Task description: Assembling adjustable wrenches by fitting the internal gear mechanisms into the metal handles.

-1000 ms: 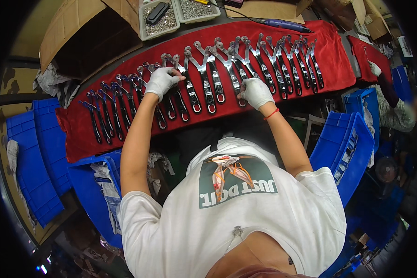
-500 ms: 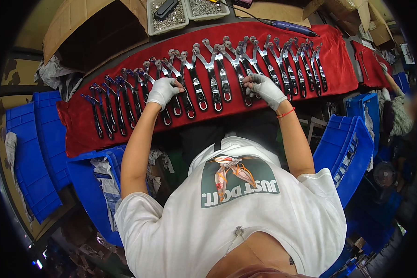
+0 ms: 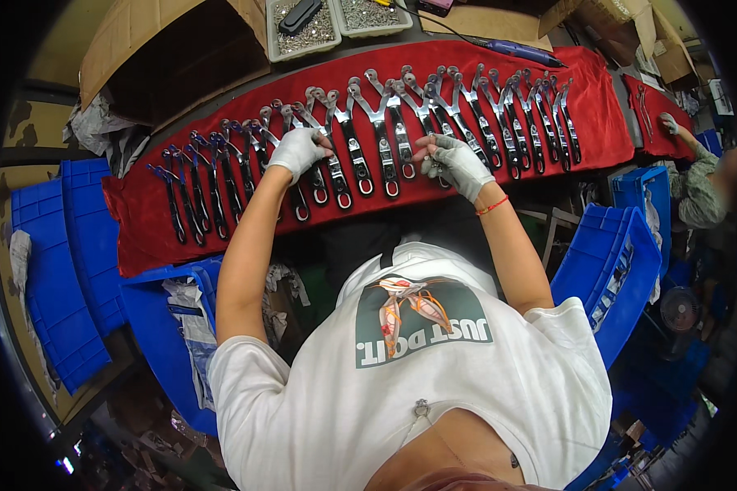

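Note:
Many forked, Y-shaped metal tools (image 3: 382, 147) with black handles and round shiny ends lie side by side in a long row on a red cloth (image 3: 131, 233). Both my hands wear pale gloves. My left hand (image 3: 300, 154) is over the row left of centre, its thumb and fingertips pinched together beside a black handle; whatever is between them is too small to make out. My right hand (image 3: 460, 168) hangs over the near ends of handles right of centre. Its fingers are curled round small shiny metal pieces (image 3: 436, 169), with thumb and forefinger pointing left.
Behind the cloth are two pale trays (image 3: 305, 49) of small metal parts, a purple corded screwdriver (image 3: 516, 51) and an open cardboard box (image 3: 180, 61). Blue crates (image 3: 594, 262) flank me. At far right another person's gloved hand (image 3: 670, 123) is over a red cloth.
My right hand has shifted left and slightly nearer me, and the metal pieces in it show more. My left hand stays pinched by the handles. The other person's arm has moved.

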The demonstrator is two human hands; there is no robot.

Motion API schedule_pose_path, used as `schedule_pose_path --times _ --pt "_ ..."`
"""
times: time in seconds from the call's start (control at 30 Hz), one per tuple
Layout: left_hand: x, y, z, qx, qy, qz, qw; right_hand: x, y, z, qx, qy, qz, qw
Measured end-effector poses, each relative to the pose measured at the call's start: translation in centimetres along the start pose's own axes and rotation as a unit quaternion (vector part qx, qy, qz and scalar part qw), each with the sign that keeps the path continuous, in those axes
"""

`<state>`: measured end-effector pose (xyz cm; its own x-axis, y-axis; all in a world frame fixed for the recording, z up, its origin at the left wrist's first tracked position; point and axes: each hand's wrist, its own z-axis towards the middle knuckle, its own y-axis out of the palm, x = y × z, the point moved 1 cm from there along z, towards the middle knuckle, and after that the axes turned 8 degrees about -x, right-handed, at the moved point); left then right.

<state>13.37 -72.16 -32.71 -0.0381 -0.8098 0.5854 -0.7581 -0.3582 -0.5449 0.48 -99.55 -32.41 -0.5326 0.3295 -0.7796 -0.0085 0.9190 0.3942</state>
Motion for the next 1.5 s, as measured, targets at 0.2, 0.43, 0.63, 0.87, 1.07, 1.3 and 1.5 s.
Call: schedule_pose_path --times 0.2,0.43,0.63,0.87,1.07,1.3,1.5 --pt "-1.7 -1.1 -1.5 -0.027 0.039 -0.358 0.933 -0.1 0.1 0.9 -0.023 0.010 0.057 0.998" --pt "-4.1 -1.3 -2.1 0.006 0.023 -0.447 0.894 0.6 -0.3 1.9 0.011 0.019 0.025 0.999" --pt "-5.3 -1.2 -2.1 0.049 0.027 -0.402 0.914 -0.2 0.7 1.6 0.022 0.024 0.060 0.998" --pt "-4.1 -0.9 -2.5 0.057 0.036 -0.317 0.946 0.7 0.2 1.8 0.031 0.001 0.133 0.991" --pt "-3.5 -0.9 -1.8 0.040 0.013 -0.248 0.968 1.4 -0.6 1.3 0.001 -0.044 0.224 0.974" --pt "-3.4 -1.3 -0.9 0.076 -0.004 -0.051 0.996 0.5 0.5 0.3 0.083 -0.040 0.186 0.978" --pt "-2.4 -2.4 -0.8 0.064 -0.028 0.052 0.996 -0.2 0.9 0.2 0.138 0.002 0.008 0.990"
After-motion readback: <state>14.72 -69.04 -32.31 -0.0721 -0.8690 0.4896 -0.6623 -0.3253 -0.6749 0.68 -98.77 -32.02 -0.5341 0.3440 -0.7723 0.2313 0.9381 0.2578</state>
